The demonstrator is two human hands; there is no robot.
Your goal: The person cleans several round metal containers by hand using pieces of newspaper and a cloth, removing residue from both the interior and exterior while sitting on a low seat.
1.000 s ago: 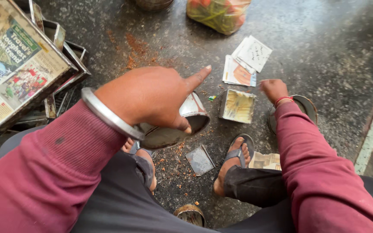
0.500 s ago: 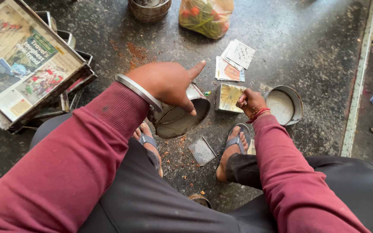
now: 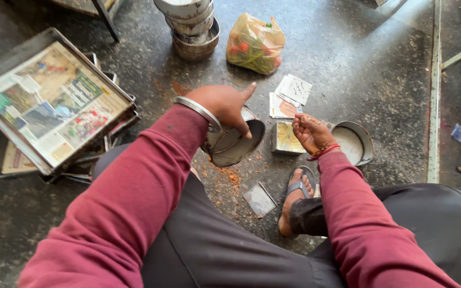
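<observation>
1. Head view, centre of the frame: the person sits low on the dark floor [image 3: 380, 64], and the left hand [image 3: 222, 104] lies over the top of a round metal tin [image 3: 233, 141], fingers curled down on its rim and thumb stuck out towards the upper right. The hand is closed on the tin. The tin is tipped on its side, its open mouth facing the lower right, so its long axis runs from upper left to lower right.
2. Just right of centre, the right hand [image 3: 310, 133] hovers palm up with loosely spread fingers, holding nothing that I can make out. It sits just right of the tin's mouth, apart from it, over a small printed box [image 3: 285, 140].
3. The tin is in the left hand; the right hand is near but not touching.
4. Right of the right hand, a round lid [image 3: 356, 141] rests on the floor.
5. Reddish crumbs [image 3: 229, 175] lie scattered below the tin.
6. Upper centre: stacked tins [image 3: 190, 24], a plastic bag [image 3: 254, 42] and paper cards [image 3: 292, 93]. At left, a tray lined with newspaper [image 3: 54, 104].
</observation>
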